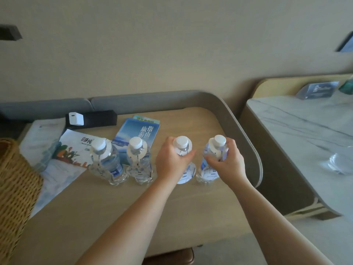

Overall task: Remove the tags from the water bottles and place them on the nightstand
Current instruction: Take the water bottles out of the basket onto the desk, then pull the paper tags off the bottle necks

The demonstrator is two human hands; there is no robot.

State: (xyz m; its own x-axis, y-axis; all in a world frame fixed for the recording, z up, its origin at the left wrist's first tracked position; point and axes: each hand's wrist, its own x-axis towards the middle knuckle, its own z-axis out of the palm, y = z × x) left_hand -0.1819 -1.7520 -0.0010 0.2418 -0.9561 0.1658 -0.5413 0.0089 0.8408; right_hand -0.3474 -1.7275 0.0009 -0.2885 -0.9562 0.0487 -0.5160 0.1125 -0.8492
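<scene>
Several clear water bottles with white caps stand in a row on the wooden table [118,207]. Each has a white paper tag hung round its neck. My left hand [170,161] grips the third bottle [181,142] near its shoulder; its tag [188,173] hangs below my fingers. My right hand [226,161] is closed round the rightmost bottle [214,148], covering most of its neck tag. The two left bottles [106,161] [138,161] stand untouched, tags in place. The marble-topped nightstand [298,131] stands to the right of the table.
A woven basket [17,184] sits at the left edge. Brochures [136,134] and leaflets [74,150] lie behind the bottles, with a black box [99,117] and a white charger [76,118]. A sign [315,90] and a clear wrapper [340,161] are on the nightstand.
</scene>
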